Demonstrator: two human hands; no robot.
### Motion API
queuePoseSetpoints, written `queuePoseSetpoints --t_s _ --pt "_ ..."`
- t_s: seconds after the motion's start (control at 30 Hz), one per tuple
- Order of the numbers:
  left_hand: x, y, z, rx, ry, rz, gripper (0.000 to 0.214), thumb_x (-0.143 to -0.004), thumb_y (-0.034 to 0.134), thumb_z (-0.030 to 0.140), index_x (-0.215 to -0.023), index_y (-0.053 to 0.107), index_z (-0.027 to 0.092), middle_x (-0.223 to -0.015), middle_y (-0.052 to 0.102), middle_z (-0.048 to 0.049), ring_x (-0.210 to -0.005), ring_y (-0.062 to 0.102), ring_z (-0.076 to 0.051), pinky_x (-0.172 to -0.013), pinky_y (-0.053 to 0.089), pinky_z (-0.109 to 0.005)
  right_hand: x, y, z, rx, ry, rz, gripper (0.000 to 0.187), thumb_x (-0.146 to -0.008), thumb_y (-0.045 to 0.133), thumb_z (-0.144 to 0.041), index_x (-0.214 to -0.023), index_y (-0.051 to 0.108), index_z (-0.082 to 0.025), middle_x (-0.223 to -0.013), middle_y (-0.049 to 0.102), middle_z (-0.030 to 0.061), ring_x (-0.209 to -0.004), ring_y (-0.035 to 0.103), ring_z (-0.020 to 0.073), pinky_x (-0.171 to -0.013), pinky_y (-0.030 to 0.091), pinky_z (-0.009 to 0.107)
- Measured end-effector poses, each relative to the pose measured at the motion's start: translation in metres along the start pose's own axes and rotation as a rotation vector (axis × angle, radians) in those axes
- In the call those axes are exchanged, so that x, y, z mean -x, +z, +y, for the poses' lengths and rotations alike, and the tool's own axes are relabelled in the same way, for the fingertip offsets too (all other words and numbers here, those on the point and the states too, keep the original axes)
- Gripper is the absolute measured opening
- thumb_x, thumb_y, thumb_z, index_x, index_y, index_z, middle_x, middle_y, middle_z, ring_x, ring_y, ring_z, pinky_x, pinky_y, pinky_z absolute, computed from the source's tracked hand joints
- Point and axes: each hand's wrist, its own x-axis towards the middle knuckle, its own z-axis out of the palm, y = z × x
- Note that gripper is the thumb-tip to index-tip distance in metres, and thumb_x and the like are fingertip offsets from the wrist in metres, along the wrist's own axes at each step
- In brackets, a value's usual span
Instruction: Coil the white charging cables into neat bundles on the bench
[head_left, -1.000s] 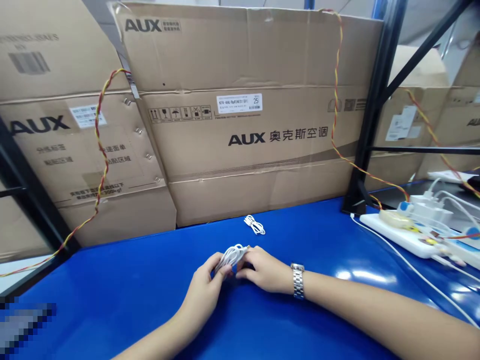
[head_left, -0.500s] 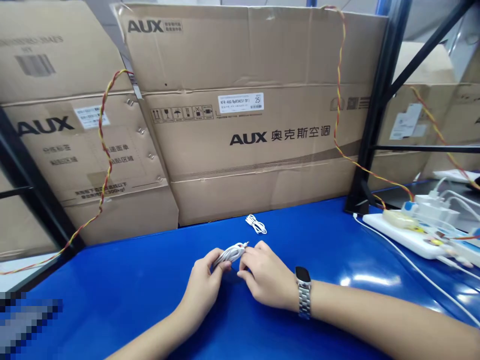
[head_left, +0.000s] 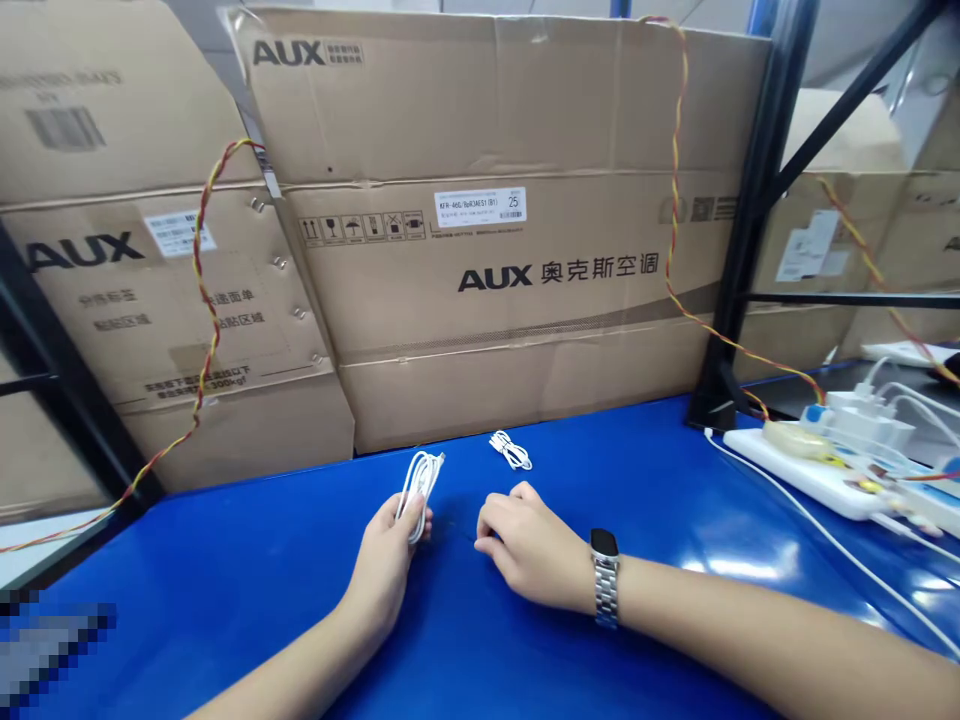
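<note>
Our left grip (head_left: 384,570) is clamped on a coiled white cable (head_left: 418,492), whose loops stand up out of the fingers above the blue counter (head_left: 225,620). Our right grip (head_left: 532,550) rests empty on the counter, fingers loosely curled. Ahead of it, a smaller white cable (head_left: 511,451) lies at the foot of a cardboard box (head_left: 480,330). A power strip (head_left: 810,475) sits off to the right.

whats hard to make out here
Head view only:
white cable in the left hand: fingers hide the held part of the coil
small coiled cable: too small to tell its plug type
white power strip: plugged-in chargers hide its sockets, image edge cuts it off
bottom-left patch: pixelated, contents unreadable
</note>
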Motion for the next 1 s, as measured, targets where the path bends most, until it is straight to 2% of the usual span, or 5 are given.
queuePoseSetpoints --t_s 0.17,0.4,0.6,0.83,1.0 --pt "-0.002 -0.002 -0.004 0.093 -0.045 0.065 0.027 -0.064 0.067 0.037 -0.073 0.057 0.014 -0.065 0.055 0.0017 -0.057 0.049 -0.01 -0.056 0.042 -0.023 -0.003 0.002 0.009 0.058 0.019 0.043 0.013 -0.084 0.044 -0.021 -0.076 0.053 -0.017 -0.077 0.059 0.0021 -0.069 0.048 0.0145 -0.073 0.029 0.032" --pt "0.001 -0.001 -0.001 -0.034 -0.005 -0.011 0.027 -0.068 0.064 0.037 -0.081 0.059 0.014 -0.071 0.059 -0.0006 -0.062 0.052 -0.011 -0.058 0.041 -0.022 -0.013 0.009 0.036 0.096 0.192 0.122 0.016 -0.084 0.045 -0.022 -0.072 0.055 -0.017 -0.074 0.06 0.0016 -0.071 0.053 0.0146 -0.074 0.028 0.032" --pt "0.007 0.003 0.008 -0.159 -0.007 -0.149 0.029 -0.068 0.063 0.036 -0.085 0.063 0.013 -0.077 0.065 -0.0046 -0.064 0.057 -0.014 -0.062 0.042 -0.024 -0.019 0.01 0.052 0.106 0.298 0.229 0.021 -0.087 0.042 -0.028 -0.098 0.055 -0.018 -0.095 0.058 0.0071 -0.092 0.051 0.0208 -0.078 0.028 0.035" --pt "0.01 0.006 0.011 -0.193 -0.004 -0.236 0.032 -0.068 0.063 0.035 -0.093 0.062 0.014 -0.09 0.069 -0.008 -0.078 0.062 -0.02 -0.07 0.044 -0.027 -0.016 0.008 0.03 -0.299 0.328 0.208 0.025 -0.087 0.039 -0.032 -0.082 0.061 -0.02 -0.085 0.06 0.0017 -0.084 0.053 0.0159 -0.08 0.033 0.034" --pt "0.01 0.007 0.011 -0.249 0.03 -0.298 0.03 -0.069 0.062 0.035 -0.092 0.064 0.015 -0.086 0.069 -0.0063 -0.075 0.061 -0.02 -0.065 0.044 -0.025 -0.014 0.01 0.018 -0.584 0.333 0.153 0.026 -0.083 0.047 -0.039 -0.088 0.059 -0.017 -0.079 0.059 0.0029 -0.07 0.051 0.0139 -0.065 0.039 0.027"
